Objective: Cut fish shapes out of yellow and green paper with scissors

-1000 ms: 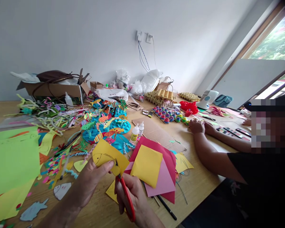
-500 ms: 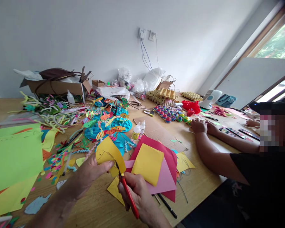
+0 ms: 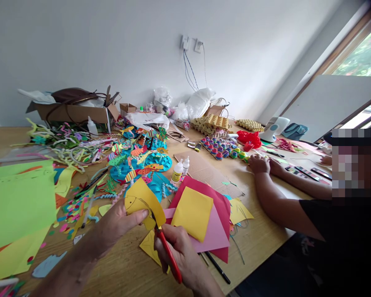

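Observation:
My left hand [image 3: 123, 225] pinches a piece of yellow paper [image 3: 145, 194] that has a fish outline drawn on it. Closed round the handles of red-handled scissors [image 3: 170, 258] is my right hand [image 3: 184, 251]. The dark blades meet the paper just right of my left thumb, partly hidden by the sheet. Below the hands, another yellow paper piece [image 3: 150, 246] lies on the table. To the right sit a folded yellow sheet [image 3: 193, 212], a pink sheet [image 3: 218, 233] and a dark red sheet [image 3: 185, 187], stacked together.
Green sheets [image 3: 21, 206] cover the left side. Blue discs with paper fish [image 3: 142, 161] and glue bottles [image 3: 177, 171] stand ahead. Pipe cleaners [image 3: 58, 144] pile up behind. A black pencil [image 3: 218, 268] lies near the front edge. Another person's arm [image 3: 272, 202] rests at the right.
The yellow paper's right edge has shifted slightly to the right beside the scissors. Both hands stay in nearly the same place, and their holds are unchanged.

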The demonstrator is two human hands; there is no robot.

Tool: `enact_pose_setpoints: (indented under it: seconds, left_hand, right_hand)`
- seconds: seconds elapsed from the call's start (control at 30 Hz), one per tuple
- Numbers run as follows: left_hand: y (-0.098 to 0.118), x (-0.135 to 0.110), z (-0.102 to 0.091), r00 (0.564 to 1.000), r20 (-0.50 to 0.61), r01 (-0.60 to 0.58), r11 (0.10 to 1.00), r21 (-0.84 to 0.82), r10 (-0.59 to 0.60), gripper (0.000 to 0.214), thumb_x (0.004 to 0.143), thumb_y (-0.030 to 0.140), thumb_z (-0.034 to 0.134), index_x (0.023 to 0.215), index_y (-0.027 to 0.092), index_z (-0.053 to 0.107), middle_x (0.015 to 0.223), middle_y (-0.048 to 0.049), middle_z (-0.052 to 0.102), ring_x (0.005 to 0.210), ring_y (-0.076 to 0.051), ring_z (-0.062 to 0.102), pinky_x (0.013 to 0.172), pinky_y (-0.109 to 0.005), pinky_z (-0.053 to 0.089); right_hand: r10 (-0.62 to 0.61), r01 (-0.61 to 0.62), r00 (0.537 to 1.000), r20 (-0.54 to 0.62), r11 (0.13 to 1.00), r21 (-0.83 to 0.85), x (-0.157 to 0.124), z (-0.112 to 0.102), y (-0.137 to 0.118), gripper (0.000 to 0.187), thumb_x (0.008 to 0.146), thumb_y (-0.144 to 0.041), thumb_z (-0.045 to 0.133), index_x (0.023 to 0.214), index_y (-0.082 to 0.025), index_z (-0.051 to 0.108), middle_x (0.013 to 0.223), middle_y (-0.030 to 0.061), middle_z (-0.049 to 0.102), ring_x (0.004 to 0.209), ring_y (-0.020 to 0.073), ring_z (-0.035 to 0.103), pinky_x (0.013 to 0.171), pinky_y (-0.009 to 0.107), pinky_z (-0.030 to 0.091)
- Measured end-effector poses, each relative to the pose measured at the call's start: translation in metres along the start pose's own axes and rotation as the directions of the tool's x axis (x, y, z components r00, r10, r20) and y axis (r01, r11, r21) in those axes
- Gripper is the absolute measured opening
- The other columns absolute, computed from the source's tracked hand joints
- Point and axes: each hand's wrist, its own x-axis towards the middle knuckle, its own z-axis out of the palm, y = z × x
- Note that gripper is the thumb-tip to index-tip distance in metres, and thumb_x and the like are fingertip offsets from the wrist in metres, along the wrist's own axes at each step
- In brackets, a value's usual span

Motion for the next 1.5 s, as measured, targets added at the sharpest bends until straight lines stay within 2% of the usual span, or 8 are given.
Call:
enact_pose_setpoints:
  seconds: [0.17, 0.33, 0.57, 0.7, 0.93, 1.13, 1.33, 1.5]
  left_hand:
    - [0.001, -0.001, -0.001, 0.999, 0.03, 0.013, 1.0, -0.001, -0.013, 0.023, 0.075, 0.028, 0.066, 0.096, 0.025, 0.073, 0.087, -0.0037, 0.075, 0.078, -0.023, 0.066, 0.074, -0.032, 0.053]
    - [0.005, -0.003, 0.0, 1.0, 0.001, -0.006, 1.0, 0.022, 0.006, 0.023, 0.074, 0.027, 0.064, 0.095, 0.023, 0.072, 0.085, -0.0024, 0.074, 0.078, -0.022, 0.065, 0.076, -0.029, 0.051]
    - [0.013, -0.004, 0.007, 0.999, -0.045, 0.001, 1.0, 0.014, -0.001, 0.023, 0.068, 0.027, 0.065, 0.088, 0.02, 0.074, 0.074, 0.0001, 0.073, 0.072, -0.022, 0.065, 0.069, -0.028, 0.051]
    - [0.009, -0.002, 0.005, 1.0, -0.027, -0.015, 0.999, 0.038, 0.016, 0.021, 0.074, 0.031, 0.062, 0.089, 0.021, 0.072, 0.076, -0.0003, 0.073, 0.071, -0.02, 0.063, 0.068, -0.027, 0.05]
    - [0.002, -0.003, 0.011, 0.988, -0.148, 0.046, 0.999, 0.019, -0.043, 0.013, 0.073, 0.033, 0.064, 0.076, 0.02, 0.062, 0.062, 0.0025, 0.06, 0.054, -0.012, 0.048, 0.048, -0.02, 0.038]
    - [0.002, -0.004, 0.019, 0.99, -0.121, 0.068, 0.998, -0.016, -0.07, 0.016, 0.072, 0.034, 0.063, 0.073, 0.019, 0.057, 0.059, 0.0051, 0.05, 0.051, -0.009, 0.037, 0.045, -0.019, 0.033]
    - [0.0, -0.004, 0.017, 0.993, -0.103, 0.065, 0.992, 0.111, -0.053, 0.018, 0.075, 0.036, 0.058, 0.072, 0.019, 0.055, 0.058, 0.0053, 0.047, 0.052, -0.01, 0.035, 0.047, -0.021, 0.031]
    - [0.002, -0.004, 0.015, 0.996, -0.082, 0.044, 0.978, 0.205, -0.028, 0.022, 0.076, 0.037, 0.054, 0.065, 0.019, 0.05, 0.055, 0.0064, 0.042, 0.051, -0.01, 0.033, 0.047, -0.022, 0.03]
  right_hand:
    - [0.005, -0.005, 1.0, 0.015, 1.0, -0.016, -0.001, -0.001, 0.001, 0.039, 0.088, -0.043, 0.05, 0.06, -0.018, 0.041, 0.048, -0.0061, 0.039, 0.04, 0.0059, 0.034, 0.037, 0.016, 0.023]
    - [0.006, -0.006, 0.999, 0.038, 1.0, -0.019, -0.002, -0.003, 0.001, 0.043, 0.088, -0.05, 0.045, 0.06, -0.019, 0.039, 0.048, -0.006, 0.036, 0.041, 0.006, 0.031, 0.038, 0.017, 0.022]
    - [-0.002, 0.006, 0.999, 0.039, 0.996, -0.088, -0.002, -0.006, 0.001, 0.043, 0.088, -0.051, 0.045, 0.06, -0.019, 0.04, 0.05, -0.0059, 0.033, 0.045, 0.0069, 0.028, 0.041, 0.018, 0.022]
    - [-0.003, 0.005, 1.0, 0.017, 0.996, -0.094, -0.001, -0.005, -0.001, 0.041, 0.087, -0.048, 0.048, 0.059, -0.019, 0.041, 0.047, -0.0064, 0.034, 0.043, 0.0065, 0.028, 0.04, 0.018, 0.021]
    - [0.016, -0.014, 1.0, -0.02, 0.997, 0.082, 0.003, 0.004, 0.002, 0.048, 0.085, -0.057, 0.048, 0.057, -0.018, 0.041, 0.042, -0.0071, 0.037, 0.034, 0.0044, 0.032, 0.033, 0.016, 0.021]
    - [0.015, -0.011, 1.0, -0.018, 0.972, 0.233, 0.007, 0.01, 0.004, 0.058, 0.073, -0.074, 0.048, 0.062, -0.018, 0.045, 0.038, -0.0067, 0.041, 0.03, 0.0047, 0.033, 0.032, 0.015, 0.023]
    - [0.044, -0.037, 0.999, -0.02, 0.966, 0.256, 0.01, 0.014, -0.001, 0.064, 0.065, -0.081, 0.048, 0.058, -0.017, 0.046, 0.036, -0.0062, 0.041, 0.029, 0.005, 0.033, 0.032, 0.016, 0.022]
    - [-0.039, 0.04, 0.999, -0.007, 0.971, 0.238, 0.01, 0.013, 0.004, 0.06, 0.075, -0.075, 0.044, 0.059, -0.018, 0.044, 0.037, -0.0058, 0.04, 0.029, 0.0045, 0.03, 0.031, 0.016, 0.02]
